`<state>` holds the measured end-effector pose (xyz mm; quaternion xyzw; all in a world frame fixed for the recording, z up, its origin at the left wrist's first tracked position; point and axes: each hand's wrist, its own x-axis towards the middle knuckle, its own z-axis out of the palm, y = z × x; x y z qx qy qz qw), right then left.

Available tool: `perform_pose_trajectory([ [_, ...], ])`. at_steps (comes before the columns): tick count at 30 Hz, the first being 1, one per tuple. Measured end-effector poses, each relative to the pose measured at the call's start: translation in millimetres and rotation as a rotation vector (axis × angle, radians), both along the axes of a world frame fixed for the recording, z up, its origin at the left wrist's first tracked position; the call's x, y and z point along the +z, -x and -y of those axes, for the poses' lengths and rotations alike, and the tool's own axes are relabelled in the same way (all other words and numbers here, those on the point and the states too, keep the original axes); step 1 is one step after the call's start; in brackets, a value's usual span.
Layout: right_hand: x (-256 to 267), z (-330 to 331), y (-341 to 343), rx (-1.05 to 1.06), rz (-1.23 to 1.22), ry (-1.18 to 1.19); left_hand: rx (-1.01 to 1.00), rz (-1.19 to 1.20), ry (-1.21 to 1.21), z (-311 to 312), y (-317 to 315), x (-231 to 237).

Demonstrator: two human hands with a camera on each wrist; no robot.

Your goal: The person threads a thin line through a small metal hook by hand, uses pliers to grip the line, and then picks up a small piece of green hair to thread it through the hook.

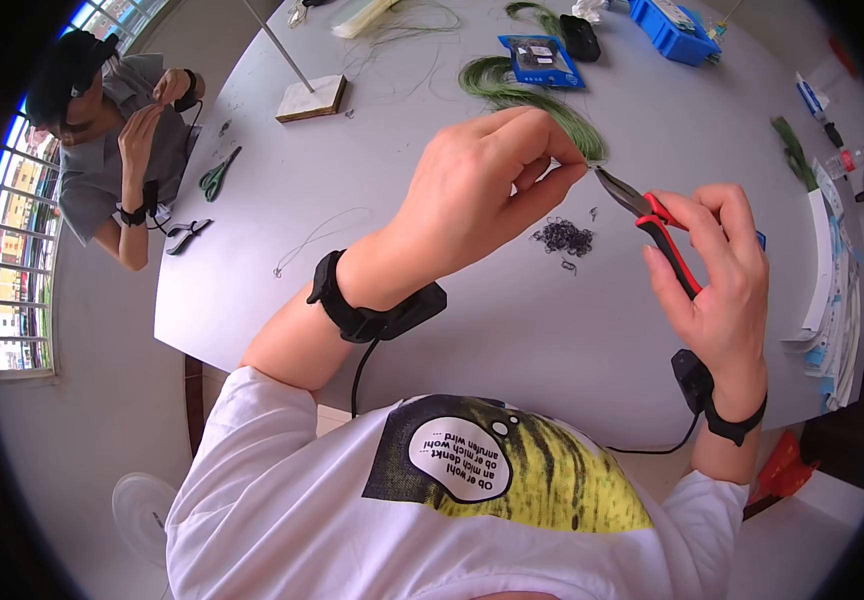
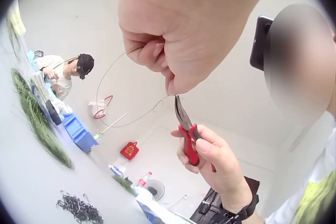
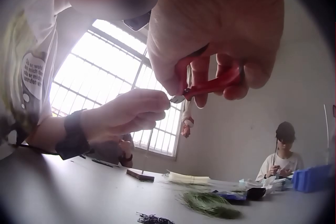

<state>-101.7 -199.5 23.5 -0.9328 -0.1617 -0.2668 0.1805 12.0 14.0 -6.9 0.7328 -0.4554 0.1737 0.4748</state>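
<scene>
My left hand (image 1: 487,185) is raised over the table, its thumb and forefinger pinching a thin line (image 2: 123,126). The line bows out in a wide loop beside that hand in the left wrist view, with a small curl near the fingertips. Red-and-black-handled needle-nose pliers (image 1: 674,258) are gripped by my right hand (image 1: 717,265). Their narrow tips meet the left fingertips where the line comes out. What lies between the tips is too small to tell. Below both hands a pile of small black wire-like pieces (image 1: 564,237) lies on the table.
Bundles of green strands (image 1: 542,105), a blue packet (image 1: 542,62) and a blue bin (image 1: 674,32) lie toward the back. At left are a block with a rod (image 1: 310,99), green-handled scissors (image 1: 218,175) and other pliers (image 1: 188,235). Another person (image 1: 122,130) sits there.
</scene>
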Motion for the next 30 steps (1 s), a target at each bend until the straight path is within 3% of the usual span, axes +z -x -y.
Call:
perform_pose_trajectory([
  [14, -4.4, 2.3, 2.8, -0.005, -0.001, -0.005, 0.0, -0.031, 0.0, 0.6, -0.1, -1.3],
  [22, 0.8, 34.8, 24.0, -0.255, 0.004, -0.004, 0.081, -0.083, 0.036, -2.8, -11.7, -5.7],
  [30, 0.0, 88.9, 51.0, -0.516, 0.144, 0.16, 0.049, -0.222, 0.112, -3.9, -17.2, -8.6],
])
